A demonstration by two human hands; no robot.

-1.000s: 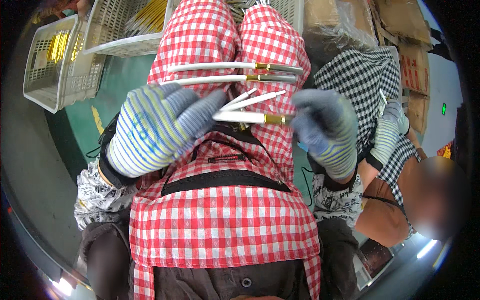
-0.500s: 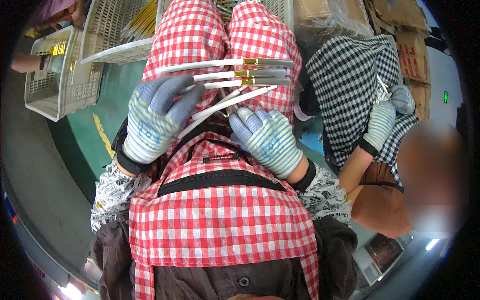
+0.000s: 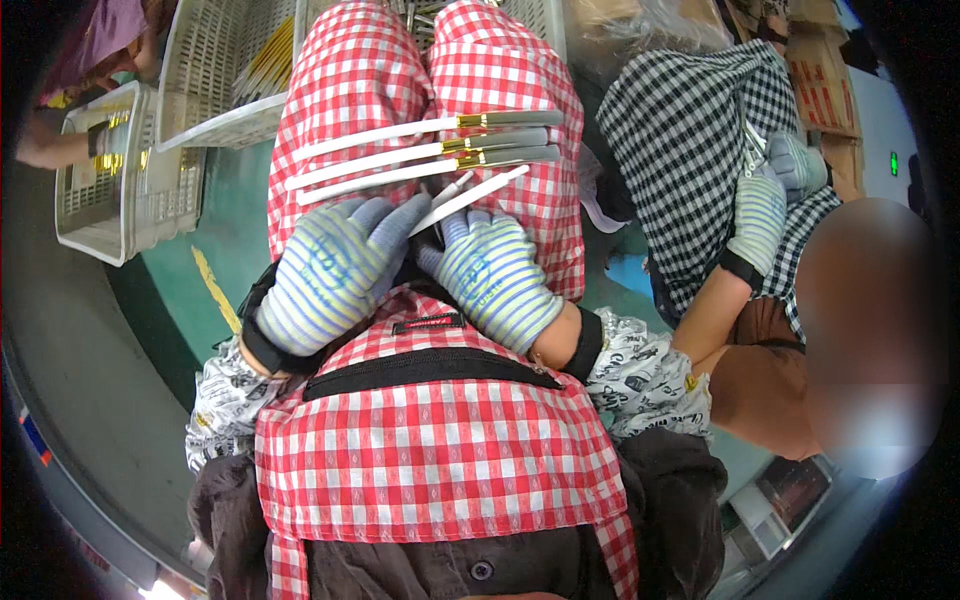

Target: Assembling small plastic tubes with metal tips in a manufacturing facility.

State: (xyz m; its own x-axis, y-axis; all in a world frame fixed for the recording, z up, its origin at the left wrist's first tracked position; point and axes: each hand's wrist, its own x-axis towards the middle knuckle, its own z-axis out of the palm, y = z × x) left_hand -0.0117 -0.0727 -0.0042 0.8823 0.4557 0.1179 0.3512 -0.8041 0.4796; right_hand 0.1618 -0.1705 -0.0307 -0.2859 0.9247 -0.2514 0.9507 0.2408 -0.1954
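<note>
Three paintbrushes (image 3: 440, 149) with white handles, gold ferrules and grey bristles lie side by side across my checked apron lap, bristles to the right. Just below them my left hand (image 3: 335, 268), in a striped glove, is closed at two more white handles (image 3: 472, 197) that slant up to the right. Their lower ends are hidden between my hands. My right hand (image 3: 495, 278), gloved alike, is bent inward beside these handles with its fingers curled. What lies under its fingertips is hidden.
A white crate (image 3: 215, 115) with yellow sticks stands beyond my left knee, and another crate (image 3: 125, 200) farther left. A co-worker in a black-checked apron (image 3: 690, 140) sits close on my right, gloved hands on small pale pieces. Cardboard boxes (image 3: 825, 90) stand behind.
Both my hands have come closer together, the left moving down off the three brushes. The two slanting handles have shifted left and now show less of their length.
</note>
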